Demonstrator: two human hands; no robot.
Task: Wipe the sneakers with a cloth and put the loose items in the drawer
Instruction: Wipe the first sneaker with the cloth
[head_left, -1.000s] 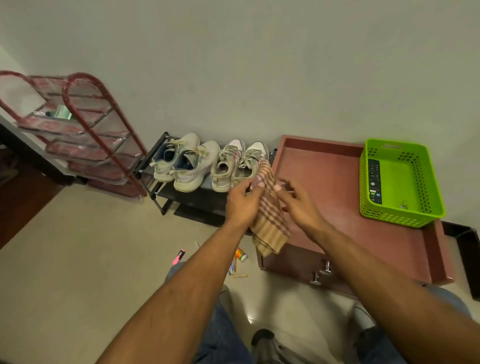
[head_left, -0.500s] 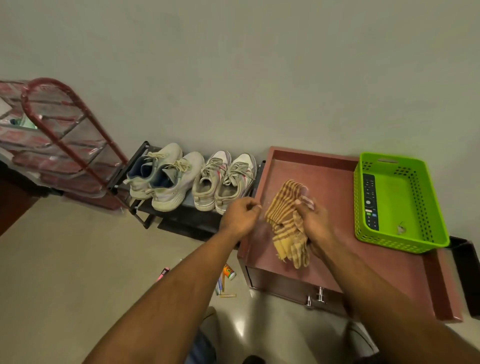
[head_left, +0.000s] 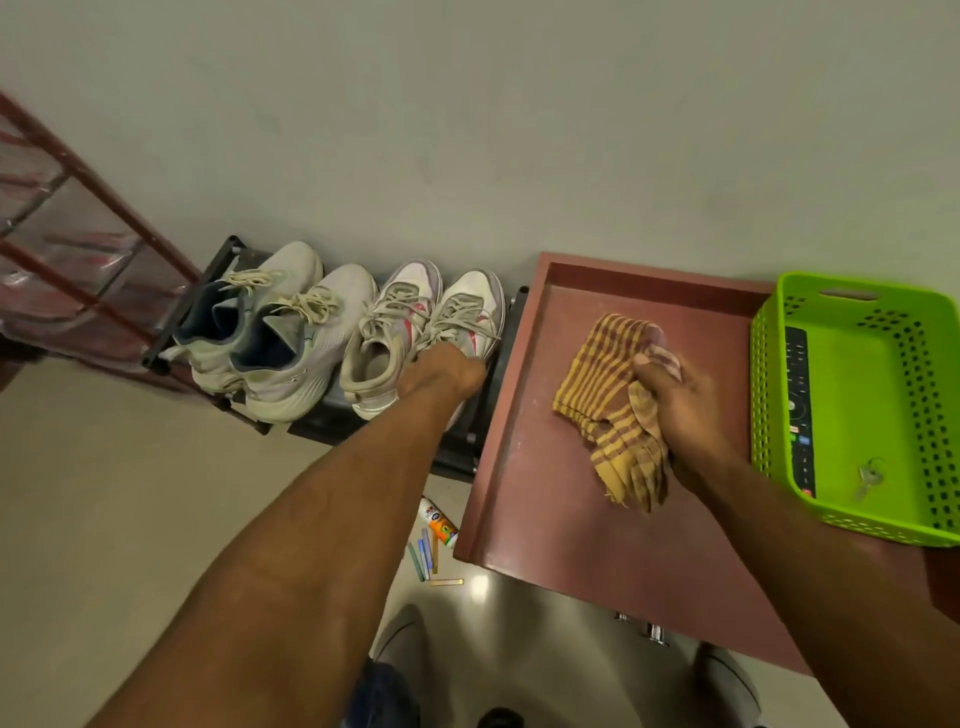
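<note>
Since half a second ago the left hand (head_left: 441, 371) has gone from hovering in front of the cabinet to landing on the rightmost sneaker (head_left: 467, 317), and the cloth (head_left: 610, 395) has dropped lower onto the cabinet top (head_left: 530, 467).

So right now the striped cloth is bunched up in the right hand (head_left: 680, 410), fingers curled around its right side, with most of the fabric spilling out to the left and down, resting on the red-brown top. That hand sits between the sneakers and the green basket (head_left: 852, 415), which holds a remote (head_left: 797, 410) and some keys (head_left: 870, 475).

Left hand's fingers look wrapped over the sneaker's tongue and collar area, though I can't really see the fingertips, so can't say how firm that hold is. Its partner shoe (head_left: 387, 338) is touching it on the left, then the other pair (head_left: 270, 332), all lined up on the black shoe rack (head_left: 483, 410).

What could go sideways imo: the shoes are packed tight, so lifting that one could drag its neighbour off the rack edge. The loose cloth tail could also flop around instead of actually wiping.

Loose items (head_left: 434, 545) (a small tube, some stick-shaped bits) lie on the floor (head_left: 130, 519) beside the cabinet corner, not yet in the drawer.
</note>
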